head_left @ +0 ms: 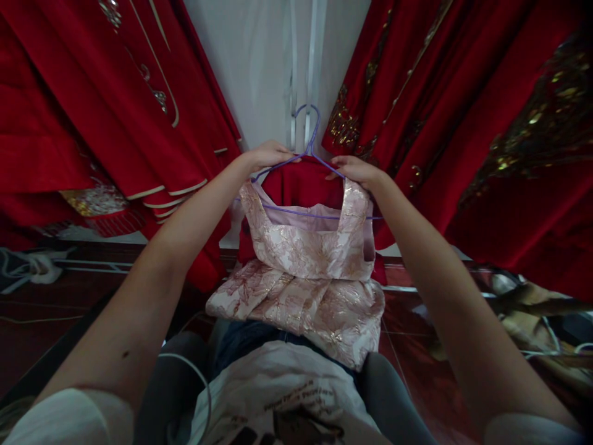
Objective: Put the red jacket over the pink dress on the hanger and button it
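Observation:
A pink dress [306, 253] with a gold and rose floral pattern hangs on a purple wire hanger [317, 127], its skirt bunched over my lap. My left hand [270, 156] is closed around the hanger's left shoulder, above the dress strap. On the other side, my right hand [356, 170] grips the hanger's right shoulder, with the right strap just under its fingers. The hanger's lower bar runs across the neckline and shows past both straps. Red cloth [301, 182] is visible through the neck opening.
Red garments with silver and cream trim [152, 117] hang at the left. Red garments with gold sequins [523, 123] hang at the right. Between them stands a pale wall with a metal upright [309, 55]. Cables and a tan bundle [523, 321] lie on the dark red floor.

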Available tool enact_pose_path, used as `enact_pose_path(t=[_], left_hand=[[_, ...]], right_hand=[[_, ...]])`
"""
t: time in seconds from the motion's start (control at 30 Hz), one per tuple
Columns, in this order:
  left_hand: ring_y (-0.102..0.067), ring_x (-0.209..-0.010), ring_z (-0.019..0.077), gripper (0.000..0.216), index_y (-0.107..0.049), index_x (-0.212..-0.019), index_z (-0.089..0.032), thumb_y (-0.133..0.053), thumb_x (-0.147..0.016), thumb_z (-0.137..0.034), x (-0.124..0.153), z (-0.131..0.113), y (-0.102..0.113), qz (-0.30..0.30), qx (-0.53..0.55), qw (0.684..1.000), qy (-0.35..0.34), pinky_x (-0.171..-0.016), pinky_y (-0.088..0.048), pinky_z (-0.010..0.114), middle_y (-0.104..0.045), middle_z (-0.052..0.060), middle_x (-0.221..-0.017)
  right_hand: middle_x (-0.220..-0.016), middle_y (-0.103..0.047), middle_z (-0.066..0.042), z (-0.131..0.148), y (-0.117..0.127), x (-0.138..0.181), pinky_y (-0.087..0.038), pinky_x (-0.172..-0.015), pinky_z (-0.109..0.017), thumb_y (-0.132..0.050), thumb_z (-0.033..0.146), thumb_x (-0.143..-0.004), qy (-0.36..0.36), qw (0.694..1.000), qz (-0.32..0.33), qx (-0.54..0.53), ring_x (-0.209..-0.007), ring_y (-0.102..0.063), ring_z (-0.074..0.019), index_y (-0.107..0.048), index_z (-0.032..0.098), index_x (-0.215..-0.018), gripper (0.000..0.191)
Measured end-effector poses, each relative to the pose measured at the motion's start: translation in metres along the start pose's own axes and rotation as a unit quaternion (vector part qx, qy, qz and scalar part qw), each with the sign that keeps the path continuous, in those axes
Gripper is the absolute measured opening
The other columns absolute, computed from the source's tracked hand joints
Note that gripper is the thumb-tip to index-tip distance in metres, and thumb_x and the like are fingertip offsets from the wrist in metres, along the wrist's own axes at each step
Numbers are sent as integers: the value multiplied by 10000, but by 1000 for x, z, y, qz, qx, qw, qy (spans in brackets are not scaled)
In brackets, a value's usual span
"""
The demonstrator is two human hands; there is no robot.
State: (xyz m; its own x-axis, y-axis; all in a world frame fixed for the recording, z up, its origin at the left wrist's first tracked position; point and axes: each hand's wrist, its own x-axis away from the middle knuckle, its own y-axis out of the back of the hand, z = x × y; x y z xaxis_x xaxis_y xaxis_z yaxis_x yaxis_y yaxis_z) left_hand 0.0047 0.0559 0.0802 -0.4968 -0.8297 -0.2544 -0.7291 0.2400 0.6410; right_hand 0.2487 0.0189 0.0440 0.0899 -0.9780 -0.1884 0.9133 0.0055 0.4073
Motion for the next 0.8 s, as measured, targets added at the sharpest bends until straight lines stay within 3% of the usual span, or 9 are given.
enact_pose_path(t=[0.1, 0.27, 0.43, 0.57, 0.63, 0.7, 0.8], left_hand=[[-612, -934, 216, 392, -735, -958, -67, -704, -691, -352, -1, 5, 8, 7, -66, 997, -30, -843, -442, 310, -719, 89, -857], [-584, -920, 192, 337, -717, -958, -49, -643, -714, -270, 1, 22, 17, -105, -214, 970, -50, -913, -403, 286, -720, 107, -904], [-587, -904, 209, 295, -708, -947, -43, -555, -717, -145, 8, 31, 17, -93, -327, 939, 57, -900, -425, 310, -699, 93, -823], [-588, -992, 268, 357, -693, -1025, -77, -448, -769, -123, 12, 31, 11, -179, -389, 903, 46, -916, -425, 397, -684, 150, -970], [-576, -1055, 304, 371, -682, -1046, -95, -407, -807, -163, 13, 35, 12, -206, -394, 895, 22, -939, -406, 435, -666, 171, -1028], [-566, -1085, 335, 340, -683, -1008, -104, -449, -808, -249, 15, 44, 15, -217, -371, 902, 41, -946, -399, 444, -661, 177, -1006], [-604, -987, 322, 311, -690, -890, -127, -563, -747, -372, 21, 67, 26, -213, -238, 941, 108, -846, -446, 384, -666, 140, -841]], right_hand=[[-632, -506, 59, -1, 3, 0, -405, -540, -245, -707, 81, -549, 24, 999, -34, -6, -565, -474, -114, -450, 227, -776, 373], [-667, -492, 39, -13, 6, -6, -396, -596, -256, -582, 47, -545, 97, 984, -130, 67, -624, -473, -131, -431, 220, -744, 304], [-704, -551, -8, -23, 5, -10, -441, -704, -321, -506, 53, -575, 124, 968, -165, 146, -708, -532, -186, -479, 215, -729, 225], [-800, -623, -40, -23, 5, -9, -465, -805, -360, -474, 65, -591, 166, 953, -188, 169, -826, -581, -218, -517, 214, -768, 235], [-830, -638, -48, -23, 8, -8, -474, -834, -376, -476, 74, -590, 177, 952, -187, 163, -865, -596, -225, -527, 213, -777, 238], [-837, -645, -51, -24, 12, -7, -485, -832, -391, -489, 87, -591, 172, 957, -180, 150, -876, -608, -230, -539, 212, -778, 230], [-794, -651, -48, -29, 17, -2, -505, -757, -397, -507, 105, -606, 141, 968, -167, 120, -819, -618, -231, -562, 211, -786, 215]])
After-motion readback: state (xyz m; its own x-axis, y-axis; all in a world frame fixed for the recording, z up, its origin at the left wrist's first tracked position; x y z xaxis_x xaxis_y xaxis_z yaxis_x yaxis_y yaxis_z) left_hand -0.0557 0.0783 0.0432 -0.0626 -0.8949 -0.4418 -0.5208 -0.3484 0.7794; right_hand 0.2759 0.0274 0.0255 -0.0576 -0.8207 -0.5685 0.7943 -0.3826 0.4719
